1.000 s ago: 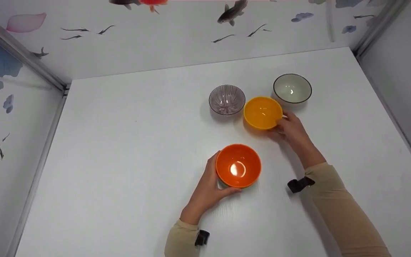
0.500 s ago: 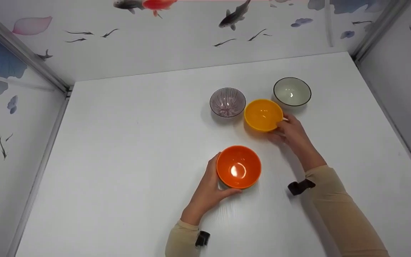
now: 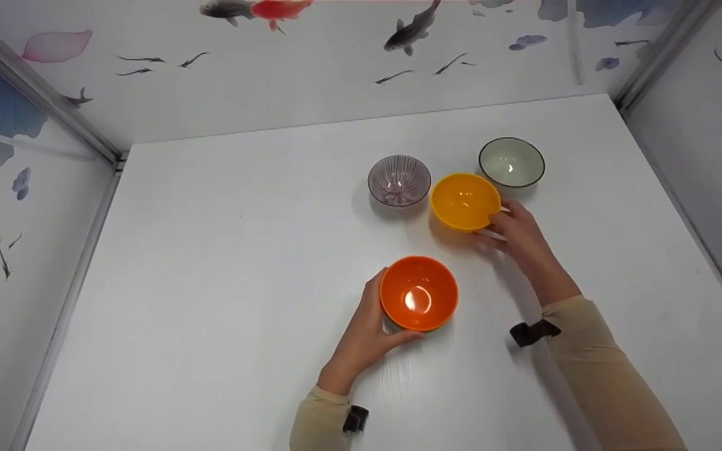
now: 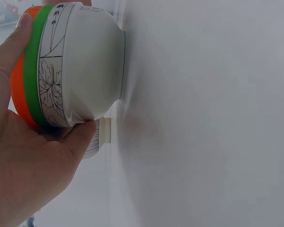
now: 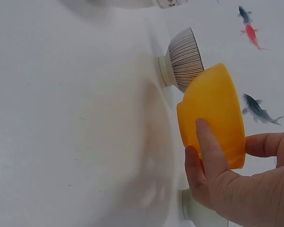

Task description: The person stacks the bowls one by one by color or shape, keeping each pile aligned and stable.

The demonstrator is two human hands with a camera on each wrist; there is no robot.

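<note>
My left hand (image 3: 361, 326) grips a nested stack of bowls, thumb at the near side and fingers round the left. An orange bowl (image 3: 420, 288) is innermost; the left wrist view shows a green bowl (image 4: 35, 66) and a white bowl with a leaf-pattern band (image 4: 92, 61) beneath it, the white foot close over the table. With my right hand (image 3: 521, 235) I pinch a yellow bowl (image 3: 464, 200) at its right side, fingers under it and thumb at the rim. In the right wrist view the yellow bowl (image 5: 213, 109) hangs clear of the table.
A purplish ribbed bowl (image 3: 400, 181), striped outside, stands left of the yellow one. Behind it to the right is a pale grey-green bowl (image 3: 511, 163) with a dark rim. Walls with painted fish (image 3: 411, 28) border the white table (image 3: 210, 263) at back and sides.
The yellow bowl has come up slightly and shifted a little right with my right hand. The left hand and its stack stay nearly still. The head view has tilted a little.
</note>
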